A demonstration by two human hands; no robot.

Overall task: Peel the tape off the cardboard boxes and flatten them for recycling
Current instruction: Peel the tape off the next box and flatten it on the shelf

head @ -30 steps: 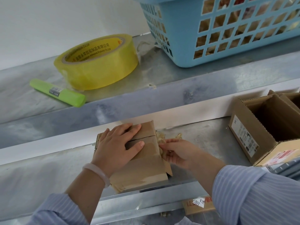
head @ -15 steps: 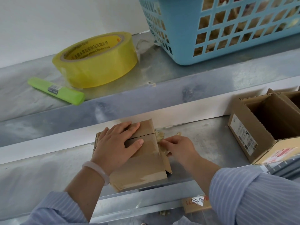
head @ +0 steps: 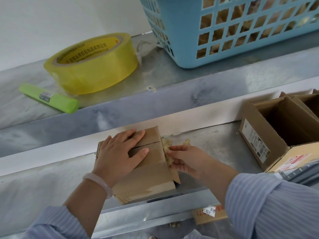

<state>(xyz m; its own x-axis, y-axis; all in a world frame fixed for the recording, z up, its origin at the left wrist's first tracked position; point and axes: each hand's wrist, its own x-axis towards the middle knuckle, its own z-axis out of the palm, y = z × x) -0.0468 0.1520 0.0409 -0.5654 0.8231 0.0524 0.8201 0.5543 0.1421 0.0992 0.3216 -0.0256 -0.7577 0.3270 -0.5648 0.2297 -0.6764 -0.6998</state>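
Note:
A small closed cardboard box (head: 151, 176) lies on the lower metal shelf (head: 215, 140), its top flaps meeting at a seam and clear tape across them. My left hand (head: 119, 156) lies flat on the box top, fingers straight, pressing it down. My right hand (head: 188, 159) is at the box's right side, fingertips pinching a crumpled strip of peeled tape (head: 166, 145) that hangs from the right edge.
An open cardboard box (head: 264, 140) with a label stands at the right on the same shelf. On the upper shelf sit a yellow tape roll (head: 93, 73), a green utility knife (head: 50, 99) and a blue plastic basket (head: 241, 28). Another cardboard piece (head: 208, 216) lies below.
My right hand has shifted slightly along the box's right edge, still working the crumpled tape. My left hand stays pressed on the box top.

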